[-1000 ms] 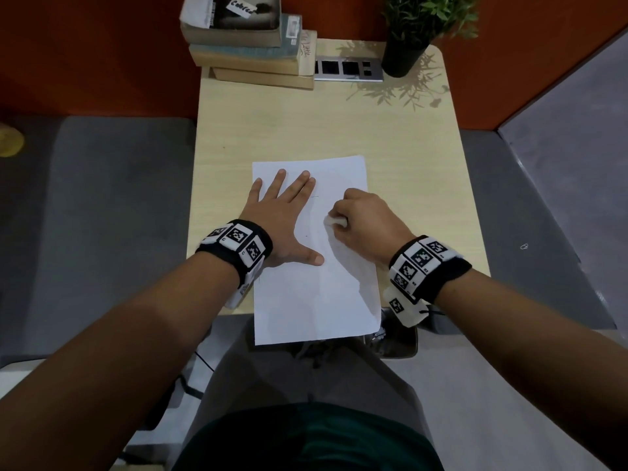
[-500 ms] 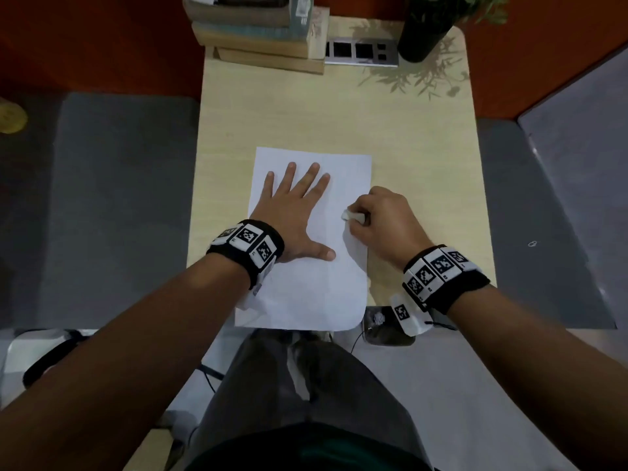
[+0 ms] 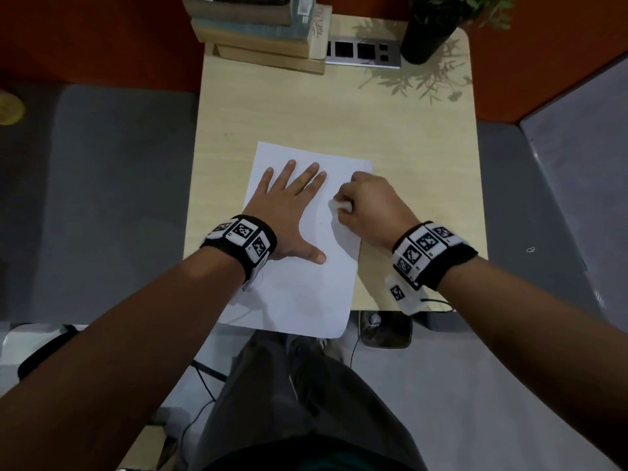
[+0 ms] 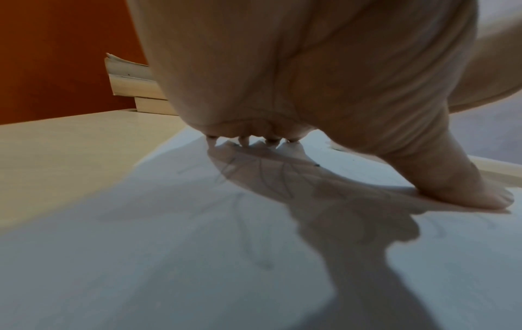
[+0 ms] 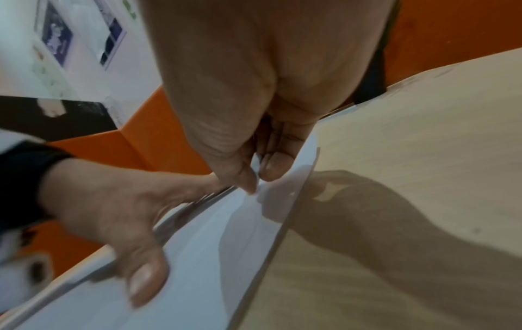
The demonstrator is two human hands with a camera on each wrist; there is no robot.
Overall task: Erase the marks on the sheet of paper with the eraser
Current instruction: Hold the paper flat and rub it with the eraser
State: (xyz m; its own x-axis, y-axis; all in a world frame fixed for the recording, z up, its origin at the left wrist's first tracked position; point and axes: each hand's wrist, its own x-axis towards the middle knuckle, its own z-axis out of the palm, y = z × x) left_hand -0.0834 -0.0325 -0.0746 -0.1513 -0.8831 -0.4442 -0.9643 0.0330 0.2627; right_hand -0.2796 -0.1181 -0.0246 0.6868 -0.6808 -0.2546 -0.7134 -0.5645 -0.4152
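- The erasing is under way but, as I judge it, not finished: in the left wrist view faint pencil marks (image 4: 265,178) show on the sheet of paper (image 3: 306,294), several thin strokes at the centre of that frame, in the shadow under my palm, and more paler ones toward the lower middle.
- In the head view those marks are almost too faint to see; I cannot tell how much of the page is already clean.
- The sheet lies at the centre of the head frame on the light wooden desk (image 3: 339,113), its lower edge hanging past the desk's near edge.
- My left hand (image 3: 289,205) lies flat on the left half of the sheet, fingers straight and spread, thumb out toward the lower right, pressing the paper down; it holds nothing.
- My right hand (image 3: 370,205) is curled, pinching the white eraser (image 3: 339,206) between thumb and fingertips; only a small white end shows.
- The eraser sits at the paper near the sheet's right edge, just right of my left fingertips; whether it presses the paper, I cannot tell for sure.
- In the right wrist view the paper's right edge looks slightly lifted beside my pinching fingers (image 5: 275,165).
- What is left, I think: the strokes under and below my left palm.
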